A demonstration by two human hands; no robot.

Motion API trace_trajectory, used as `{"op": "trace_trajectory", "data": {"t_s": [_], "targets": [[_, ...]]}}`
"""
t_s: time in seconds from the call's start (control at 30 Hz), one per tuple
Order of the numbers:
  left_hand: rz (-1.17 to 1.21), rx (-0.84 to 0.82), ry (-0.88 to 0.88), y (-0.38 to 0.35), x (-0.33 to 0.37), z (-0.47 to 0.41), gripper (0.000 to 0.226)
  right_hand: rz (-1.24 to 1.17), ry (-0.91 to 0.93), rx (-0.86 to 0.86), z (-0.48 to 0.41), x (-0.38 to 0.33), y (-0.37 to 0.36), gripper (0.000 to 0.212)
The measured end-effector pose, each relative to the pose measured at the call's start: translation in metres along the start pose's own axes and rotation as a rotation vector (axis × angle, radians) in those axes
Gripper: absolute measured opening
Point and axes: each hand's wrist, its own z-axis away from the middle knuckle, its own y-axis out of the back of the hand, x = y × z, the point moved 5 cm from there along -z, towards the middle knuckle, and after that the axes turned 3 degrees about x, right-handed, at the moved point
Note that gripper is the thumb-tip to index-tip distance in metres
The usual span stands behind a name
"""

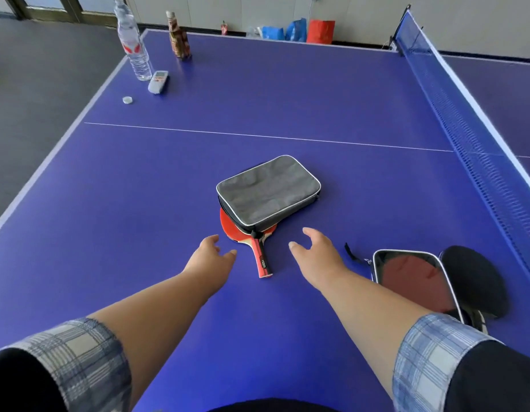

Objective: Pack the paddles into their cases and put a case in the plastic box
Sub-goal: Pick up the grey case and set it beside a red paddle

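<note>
A grey rectangular case (268,191) with white piping lies on the blue table-tennis table (138,203), resting on top of a red paddle (232,228) whose handle sticks out toward me. My left hand (211,252) hovers open just left of that handle. My right hand (314,248) is open just right of it, and neither hand touches anything. At the right a second case (418,281) with a clear window shows a red paddle inside. A black paddle (473,278) lies against its right side. No plastic box is in view.
The net (466,120) runs along the right. At the far left corner stand a water bottle (132,46) and a brown bottle (179,37), with a small white device (158,81) and a bottle cap (127,100) nearby. Bags (299,31) sit on the floor beyond.
</note>
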Motion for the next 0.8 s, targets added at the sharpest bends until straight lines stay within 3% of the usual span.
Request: {"op": "trace_trajectory", "data": {"t_s": [0.17, 0.33, 0.57, 0.73, 0.8], "targets": [[0.103, 0.009, 0.003, -0.015, 0.024, -0.053, 0.059, 0.008, -0.034, 0.112, -0.072, -0.014, 0.017, 0.059], [0.144, 0.072, 0.034, -0.033, 0.042, -0.088, 0.020, -0.034, -0.043, 0.174, -0.153, -0.026, 0.033, 0.061], [0.173, 0.147, 0.144, -0.048, 0.042, -0.107, 0.026, -0.047, -0.182, 0.009, -0.234, -0.014, 0.017, 0.076], [0.128, 0.150, 0.161, -0.044, 0.036, -0.095, 0.031, -0.088, -0.100, -0.003, -0.233, -0.001, 0.009, 0.034], [0.137, 0.164, 0.160, -0.036, 0.031, -0.080, 0.028, -0.125, -0.074, -0.013, -0.218, 0.000, 0.009, 0.028]]}}
